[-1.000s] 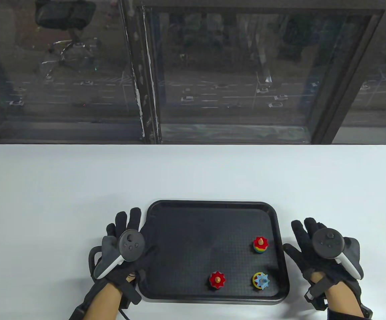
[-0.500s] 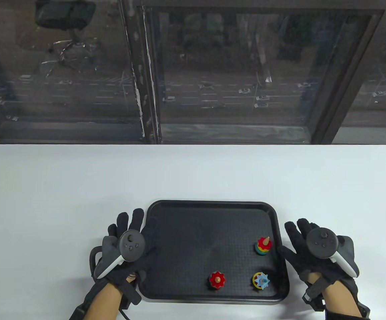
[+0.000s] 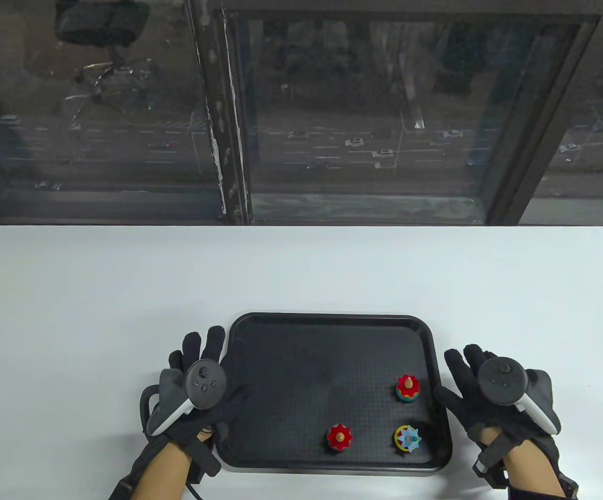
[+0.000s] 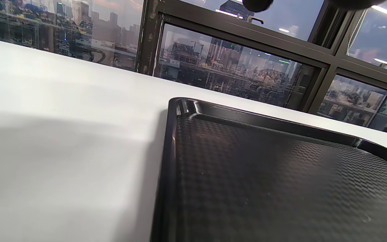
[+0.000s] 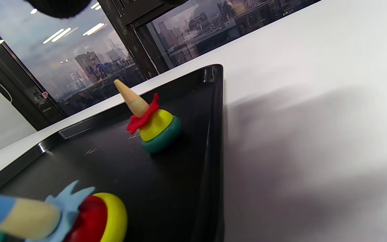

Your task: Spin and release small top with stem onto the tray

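A black tray lies near the table's front edge. Three small tops stand in it. The one at the right has a teal base, a yellow band, a red frill and a tan cone stem; in the right wrist view this top leans to the left beside the tray's rim. My right hand lies flat on the table just right of the tray and holds nothing. My left hand lies flat against the tray's left edge, fingers straight and empty.
A red top stands at the tray's front middle, and a yellow and blue top stands at its front right, shown close and blurred as that same top. White table stretches behind; a window wall lies beyond it.
The right top wobbled: upright, then tilted right, now a little nearer the front. My right hand slid slightly left toward the tray. My left hand barely moved.
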A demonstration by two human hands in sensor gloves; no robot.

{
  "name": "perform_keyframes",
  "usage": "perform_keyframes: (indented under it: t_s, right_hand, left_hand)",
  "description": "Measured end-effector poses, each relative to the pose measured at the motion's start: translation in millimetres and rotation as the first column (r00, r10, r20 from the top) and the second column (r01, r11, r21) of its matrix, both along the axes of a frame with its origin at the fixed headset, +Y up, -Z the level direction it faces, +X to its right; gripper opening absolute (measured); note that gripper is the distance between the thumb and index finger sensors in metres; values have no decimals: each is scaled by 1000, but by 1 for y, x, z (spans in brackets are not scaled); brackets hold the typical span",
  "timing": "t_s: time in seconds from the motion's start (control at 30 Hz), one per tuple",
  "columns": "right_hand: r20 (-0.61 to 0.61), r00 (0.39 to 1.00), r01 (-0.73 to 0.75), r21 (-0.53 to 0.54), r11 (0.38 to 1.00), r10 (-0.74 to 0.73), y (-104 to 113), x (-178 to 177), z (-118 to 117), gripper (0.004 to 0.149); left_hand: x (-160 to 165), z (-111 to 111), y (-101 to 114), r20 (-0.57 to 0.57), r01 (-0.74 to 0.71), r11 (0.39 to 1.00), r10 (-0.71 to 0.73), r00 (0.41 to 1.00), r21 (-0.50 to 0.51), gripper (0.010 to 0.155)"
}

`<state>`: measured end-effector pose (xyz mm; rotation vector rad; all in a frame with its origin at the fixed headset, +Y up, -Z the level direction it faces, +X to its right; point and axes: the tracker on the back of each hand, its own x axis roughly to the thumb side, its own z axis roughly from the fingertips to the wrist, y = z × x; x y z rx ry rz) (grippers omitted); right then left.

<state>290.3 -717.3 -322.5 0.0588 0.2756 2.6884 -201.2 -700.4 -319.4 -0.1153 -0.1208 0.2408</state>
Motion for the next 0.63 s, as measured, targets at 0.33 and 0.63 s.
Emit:
perform_keyframes:
  t_s: [0.33, 0.63]
  right_hand:
    - [-26, 1000, 2, -44, 999, -3, -1, -6, -3, 80]
    - [-88, 995, 32, -48, 998, -36, 6, -18, 0, 81]
  left_hand:
    - [-6, -1, 1, -39, -33, 999, 33, 999, -4, 81]
    - [1, 1, -3, -21, -2, 1000, 1, 1000, -12, 81]
